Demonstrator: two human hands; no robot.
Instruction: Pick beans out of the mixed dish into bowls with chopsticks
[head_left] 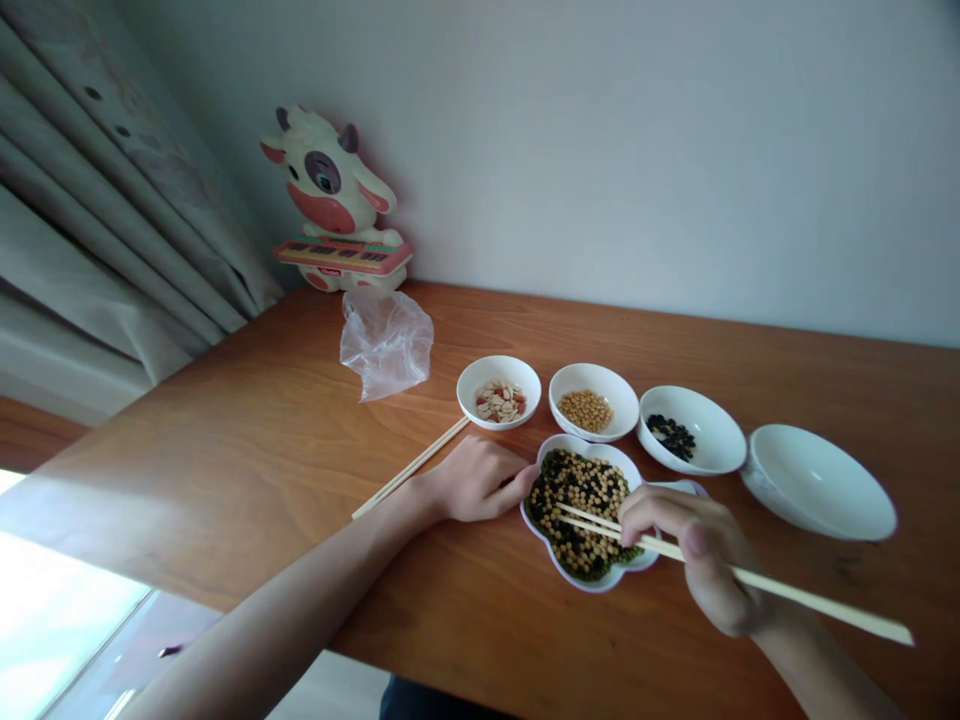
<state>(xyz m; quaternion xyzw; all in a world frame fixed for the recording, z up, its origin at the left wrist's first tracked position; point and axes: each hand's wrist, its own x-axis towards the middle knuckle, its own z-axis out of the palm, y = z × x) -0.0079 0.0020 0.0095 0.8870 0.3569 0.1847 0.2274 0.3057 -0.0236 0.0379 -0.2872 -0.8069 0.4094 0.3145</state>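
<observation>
Right hand (705, 560) was just right of the white flower-shaped dish (592, 584), with its fingers curled and pinching a pair of pale wooden chopsticks (720, 565) against the thumb. The chopstick tips reached over the dish rim into the bean mix (581, 510), but it was not possible to tell if they gripped a bean. The mix was yellow soybeans (577, 490), black beans (559, 535) and small green beans (607, 570). Left hand (476, 480) lay flat on the table left of the dish, its fingers pressed together and not spread, the fingertips (525, 478) at or against the rim. A second set of wooden chopsticks (411, 468) lay on the wooden table (300, 450) left of the dish, near the left wrist.

Just behind the dish stood three small white bowls in a row: peanuts (499, 402) in the left one (469, 385), soybeans in the middle one (592, 375), black beans in the right one (720, 445). A larger white bowl (817, 482) sat farther right of the dish. Well behind it were a clear plastic bag (386, 342) and a cow toy with a keyboard (330, 195), near the wall.

Risks: round beans could slip from the tips; pressure on the rim could tip the dish and spill the mix; a wrist could knock the loose chopsticks
</observation>
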